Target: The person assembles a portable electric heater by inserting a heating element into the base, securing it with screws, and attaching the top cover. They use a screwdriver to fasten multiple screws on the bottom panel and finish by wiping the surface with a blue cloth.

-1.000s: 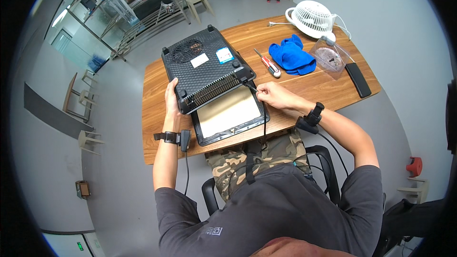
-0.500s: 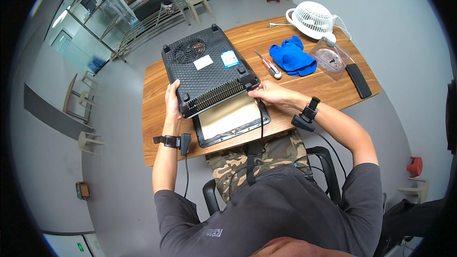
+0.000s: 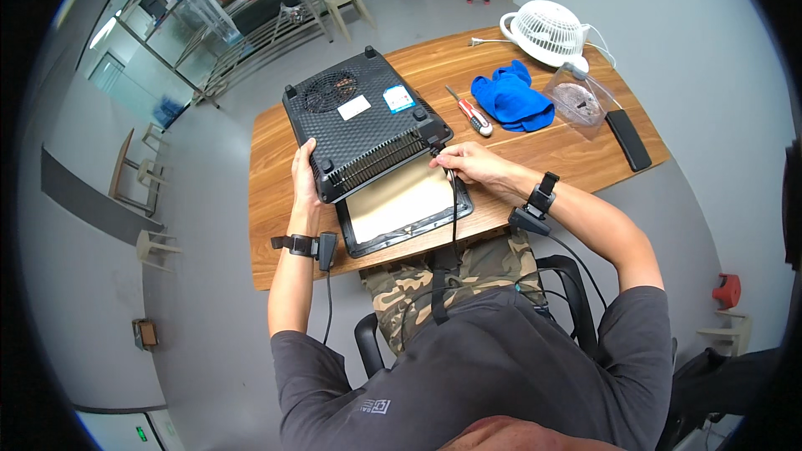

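Note:
The black underside housing (image 3: pixel 355 140) of what looks like an induction cooker, with a round fan vent, labels and rubber feet, is tilted above its top panel. That panel (image 3: pixel 403 200), tan inside with a black rim, lies on the table near me. My left hand (image 3: pixel 306 174) grips the housing's left edge, thumb on top and fingers hidden beneath. At the near right corner, my right hand (image 3: pixel 469 161) pinches the black power cord (image 3: pixel 455 213) close to where it enters the housing. The cord hangs down over the panel toward my lap.
On the wooden table (image 3: pixel 280 238), to the right, lie a red-and-white screwdriver (image 3: pixel 474 117), a blue cloth (image 3: pixel 511 102), a clear plastic box (image 3: pixel 576 104) with small dark pieces and a long black object (image 3: pixel 627 141). A white caged appliance (image 3: pixel 547 32) stands at the far right.
My right hand has moved from the housing's corner onto the cord, just below it. The housing has shifted slightly to the left.

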Demonstrator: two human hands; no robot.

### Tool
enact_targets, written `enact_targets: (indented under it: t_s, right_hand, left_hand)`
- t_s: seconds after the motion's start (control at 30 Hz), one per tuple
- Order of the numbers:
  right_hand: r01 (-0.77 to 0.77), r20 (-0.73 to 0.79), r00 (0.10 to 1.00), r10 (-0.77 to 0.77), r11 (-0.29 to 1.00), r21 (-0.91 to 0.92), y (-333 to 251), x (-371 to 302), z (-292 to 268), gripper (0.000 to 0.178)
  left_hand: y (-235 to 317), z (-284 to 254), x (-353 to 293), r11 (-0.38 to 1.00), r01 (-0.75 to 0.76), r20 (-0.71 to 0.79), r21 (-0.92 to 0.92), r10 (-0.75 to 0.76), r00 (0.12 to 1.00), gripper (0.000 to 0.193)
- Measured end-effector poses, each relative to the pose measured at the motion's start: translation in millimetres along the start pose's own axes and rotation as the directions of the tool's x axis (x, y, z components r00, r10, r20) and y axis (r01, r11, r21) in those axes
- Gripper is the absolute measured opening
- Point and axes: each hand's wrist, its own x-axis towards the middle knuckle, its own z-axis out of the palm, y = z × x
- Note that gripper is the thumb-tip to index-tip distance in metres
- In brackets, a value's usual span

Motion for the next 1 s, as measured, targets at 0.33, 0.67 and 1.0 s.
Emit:
enact_targets:
  t_s: [0.33,0.67,1.0]
  right_hand:
    - [0.014,-0.105,0.994,-0.018,0.999,-0.034,-1,4,4,0.031]
    - [-0.012,-0.228,0.974,0.007,1.0,-0.022,-6,4,18,0.031]
    - [-0.034,-0.272,0.962,0.009,0.996,-0.088,0,12,18,0.032]
  left_hand:
    - [2,0,2,1.0,0.004,0.032,0.002,-0.004,0.999,0.036]
    - [1,3,-3,0.998,-0.003,-0.023,-0.058,0.001,1.0,0.026]
    - [-3,-4,-1,1.0,-0.025,-0.014,0.008,0.025,1.0,0.039]
